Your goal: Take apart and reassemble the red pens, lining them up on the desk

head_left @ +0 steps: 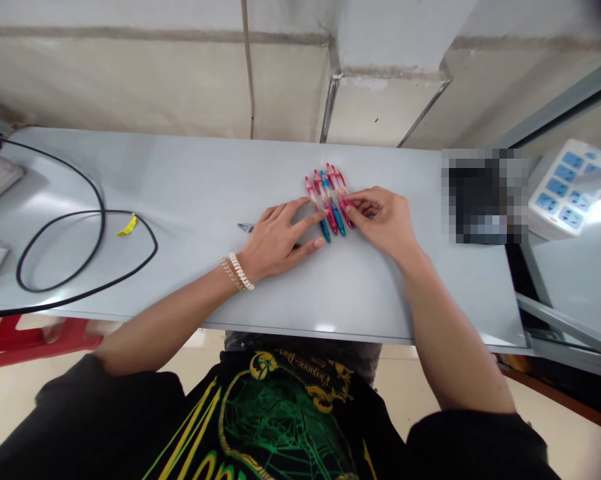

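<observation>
two fingertips of the right hand [383, 217] touch the right side of a row of pink and blue click pens [332, 199]; i can't tell if they pinch one. from afar i see the left hand [280, 238] spread loose, its fingers over the row's left side. a gray tip [245, 227] pokes out beside that hand. the pens lie on the pale table [205, 167], a looped black cable [103, 212] far left, a white power strip [568, 189] far right.

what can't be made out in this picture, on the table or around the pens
In the head view:
Grey-tipped pen: mostly hidden under the left hand.
Rightmost red pen: partly covered by the right hand.
Yellow tag: any print too small and blurred to read.
Black cable: cut off by the left edge.
Dark object at right: pixelated.
</observation>
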Motion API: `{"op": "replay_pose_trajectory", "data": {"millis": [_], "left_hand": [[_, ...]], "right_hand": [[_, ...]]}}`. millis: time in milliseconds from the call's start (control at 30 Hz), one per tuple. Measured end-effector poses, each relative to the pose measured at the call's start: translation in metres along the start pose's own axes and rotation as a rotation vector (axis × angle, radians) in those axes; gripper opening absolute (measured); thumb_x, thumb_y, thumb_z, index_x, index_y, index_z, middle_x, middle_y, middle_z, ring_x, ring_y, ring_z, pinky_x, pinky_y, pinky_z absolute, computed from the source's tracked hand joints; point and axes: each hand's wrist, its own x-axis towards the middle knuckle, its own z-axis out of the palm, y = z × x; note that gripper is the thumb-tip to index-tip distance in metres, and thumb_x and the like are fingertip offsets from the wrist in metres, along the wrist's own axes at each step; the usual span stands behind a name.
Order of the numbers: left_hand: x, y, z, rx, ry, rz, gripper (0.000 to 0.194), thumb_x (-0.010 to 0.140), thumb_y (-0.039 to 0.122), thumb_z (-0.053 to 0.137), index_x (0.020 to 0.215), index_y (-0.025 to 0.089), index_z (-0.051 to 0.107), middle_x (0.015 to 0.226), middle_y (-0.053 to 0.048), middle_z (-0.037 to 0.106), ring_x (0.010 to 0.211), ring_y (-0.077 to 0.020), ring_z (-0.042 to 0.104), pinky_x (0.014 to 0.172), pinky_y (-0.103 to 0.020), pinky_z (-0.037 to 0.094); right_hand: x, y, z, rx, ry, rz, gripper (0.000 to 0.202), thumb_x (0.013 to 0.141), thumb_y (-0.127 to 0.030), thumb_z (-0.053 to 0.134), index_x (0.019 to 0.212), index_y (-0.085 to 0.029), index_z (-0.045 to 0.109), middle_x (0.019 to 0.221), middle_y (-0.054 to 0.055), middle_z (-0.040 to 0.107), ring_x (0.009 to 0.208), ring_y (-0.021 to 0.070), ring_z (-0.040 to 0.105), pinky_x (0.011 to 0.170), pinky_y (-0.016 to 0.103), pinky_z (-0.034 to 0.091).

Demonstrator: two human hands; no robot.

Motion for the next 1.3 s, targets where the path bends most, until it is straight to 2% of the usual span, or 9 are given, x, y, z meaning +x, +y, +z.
{"op": "replay_pose_trajectory", "data": {"millis": [133,233,333,433,567,767,967,1100,1300], "left_hand": [[-0.001,-0.002,-0.003,-0.255,0.301,0.044,0.042,0.108,0.042,0.060,0.136,0.012,0.068,0.136,-0.021,0.070,0.127,-0.0293,0.068,0.109,-0.046,0.056],[0.003,-0.002,-0.008,-0.634,0.427,-0.116,0.035,0.104,0.041,0.069,0.127,0.015,0.070,0.124,-0.016,0.076,0.112,-0.0224,0.076,0.099,-0.037,0.063],[0.006,0.002,-0.012,-1.092,0.337,-0.336,0.045,0.097,0.047,0.079,0.129,0.017,0.069,0.125,-0.015,0.078,0.113,-0.0230,0.078,0.101,-0.036,0.064],[0.006,0.010,-0.013,-1.324,0.172,-0.386,0.042,0.096,0.048,0.081,0.123,0.015,0.075,0.120,-0.014,0.080,0.112,-0.0228,0.078,0.101,-0.034,0.063],[0.004,0.021,-0.011,-1.430,0.097,-0.348,0.037,0.102,0.050,0.072,0.112,0.016,0.079,0.108,-0.010,0.081,0.101,-0.0187,0.079,0.092,-0.029,0.064],[0.007,0.012,-0.019,-1.350,0.310,-0.510,0.044,0.097,0.059,0.074,0.095,0.015,0.072,0.113,-0.011,0.078,0.103,-0.0208,0.077,0.094,-0.035,0.063],[0.011,0.002,-0.021,-1.334,0.291,-0.535,0.049,0.092,0.063,0.079,0.105,0.017,0.067,0.077,0.000,0.064,0.061,-0.0099,0.061,0.059,-0.024,0.052],[0.010,0.005,-0.023,-1.431,0.211,-0.521,0.048,0.089,0.059,0.084,0.110,0.021,0.063,0.069,0.007,0.047,0.049,-0.0055,0.040,0.048,-0.022,0.035],[0.010,0.007,-0.027,-1.476,0.178,-0.526,0.043,0.093,0.058,0.080,0.106,0.019,0.065,0.078,0.004,0.049,0.055,-0.0068,0.050,0.050,-0.023,0.041]], "right_hand": [[0.002,-0.002,0.000,0.144,0.131,0.075,0.006,0.085,-0.019,0.075,0.090,-0.019,0.080,0.075,0.002,0.072,0.065,0.0149,0.064,0.062,0.032,0.054],[-0.002,-0.012,0.007,0.292,0.220,0.027,0.012,0.088,-0.031,0.080,0.095,-0.022,0.076,0.081,0.001,0.074,0.067,0.0139,0.065,0.062,0.030,0.056],[-0.015,-0.031,0.022,0.401,0.158,-0.033,0.023,0.088,-0.041,0.084,0.099,-0.024,0.073,0.083,0.000,0.074,0.068,0.0140,0.067,0.063,0.030,0.059],[-0.033,-0.049,0.043,0.421,0.072,-0.109,0.017,0.091,-0.035,0.080,0.089,-0.023,0.069,0.083,0.000,0.073,0.069,0.0130,0.067,0.064,0.029,0.059],[-0.048,-0.055,0.061,0.312,0.056,-0.365,0.009,0.097,-0.022,0.070,0.089,-0.023,0.066,0.090,0.001,0.074,0.080,0.0142,0.070,0.071,0.029,0.061],[-0.050,-0.045,0.067,0.027,-0.032,-0.352,0.024,0.097,-0.027,0.068,0.118,-0.023,0.059,0.115,0.009,0.071,0.103,0.0242,0.068,0.091,0.043,0.061],[-0.055,-0.045,0.072,-0.390,-0.385,-0.498,0.026,0.105,-0.012,0.048,0.122,-0.013,0.067,0.115,0.017,0.070,0.103,0.0308,0.060,0.098,0.050,0.057],[-0.055,-0.048,0.066,-0.490,-0.443,-0.583,0.042,0.096,0.002,0.045,0.129,-0.007,0.068,0.113,0.017,0.069,0.098,0.0302,0.057,0.093,0.048,0.060],[-0.052,-0.049,0.054,-0.564,-0.480,-0.616,0.048,0.081,0.009,0.049,0.120,-0.009,0.071,0.111,0.017,0.065,0.102,0.0313,0.056,0.092,0.047,0.061]]}}
